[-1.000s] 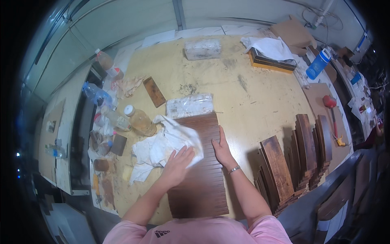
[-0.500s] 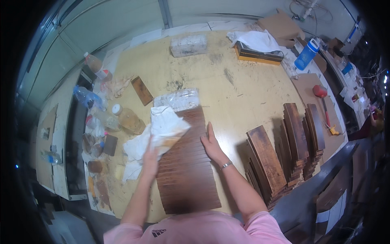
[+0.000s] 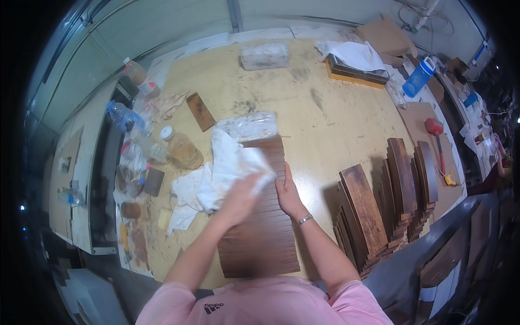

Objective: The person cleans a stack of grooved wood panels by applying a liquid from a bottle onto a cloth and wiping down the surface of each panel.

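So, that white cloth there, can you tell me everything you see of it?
The white cloth looks soft, crumpled into folds. Its upper part bunches against the left hand, which touches it, over the row of brown wooden strips; its edge is blurred there. The rest lies creased on the pale tabletop, left of the strips. Whether it is one piece or two overlapping, I can't tell.

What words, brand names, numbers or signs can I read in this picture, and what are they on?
Pink shirt: a dark logo with lettering on the chest, which I won't copy out.
Bottle with a red-and-white label: too small to read.
Blue bottle: any marking is too small to read.
White cloth and row of brown wooden strips: no lettering visible.
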The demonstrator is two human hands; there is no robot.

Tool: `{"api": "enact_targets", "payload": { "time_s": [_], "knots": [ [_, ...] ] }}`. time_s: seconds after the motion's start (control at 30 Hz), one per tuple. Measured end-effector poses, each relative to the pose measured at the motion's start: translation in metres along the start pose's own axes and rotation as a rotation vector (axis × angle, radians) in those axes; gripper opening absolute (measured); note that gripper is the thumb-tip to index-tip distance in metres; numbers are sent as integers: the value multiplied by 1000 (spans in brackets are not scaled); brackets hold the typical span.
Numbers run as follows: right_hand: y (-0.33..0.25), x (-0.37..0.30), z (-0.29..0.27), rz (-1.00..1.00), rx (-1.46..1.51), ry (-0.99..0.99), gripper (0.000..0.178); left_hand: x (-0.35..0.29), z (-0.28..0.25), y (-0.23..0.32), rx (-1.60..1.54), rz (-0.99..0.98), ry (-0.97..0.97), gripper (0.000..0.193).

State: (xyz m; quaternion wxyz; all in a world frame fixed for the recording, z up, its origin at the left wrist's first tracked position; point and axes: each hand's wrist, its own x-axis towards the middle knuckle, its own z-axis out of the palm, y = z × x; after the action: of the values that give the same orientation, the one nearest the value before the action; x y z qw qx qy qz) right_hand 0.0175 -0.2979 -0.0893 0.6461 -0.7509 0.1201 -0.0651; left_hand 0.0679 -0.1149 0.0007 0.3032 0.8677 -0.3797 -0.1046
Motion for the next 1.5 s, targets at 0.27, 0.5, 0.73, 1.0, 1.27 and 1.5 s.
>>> {"api": "enact_targets", "payload": {
  "time_s": [0.27,0.5,0.73,1.0,1.27,1.5],
  "knots": [
    [-19,-4,-5,72,37,-9,66,-39,-27,-52,384,-115,-175,57],
    [-2,1,-4,105,192,21,69,38,29,-9,202,171,-138,54],
    [-10,-50,-5,28,-3,-27,92,-12,-5,-39,285,33,-121,48],
    [-3,-50,-10,13,49,-22,90,30,-5,-20,300,234,-301,47],
    [-24,-45,-11,68,161,-143,95,31,22,6,208,189,-246,43],
    [-6,-47,-5,79,67,-65,95,-89,-68,-127,166,-381,124,45]
  ]
}}
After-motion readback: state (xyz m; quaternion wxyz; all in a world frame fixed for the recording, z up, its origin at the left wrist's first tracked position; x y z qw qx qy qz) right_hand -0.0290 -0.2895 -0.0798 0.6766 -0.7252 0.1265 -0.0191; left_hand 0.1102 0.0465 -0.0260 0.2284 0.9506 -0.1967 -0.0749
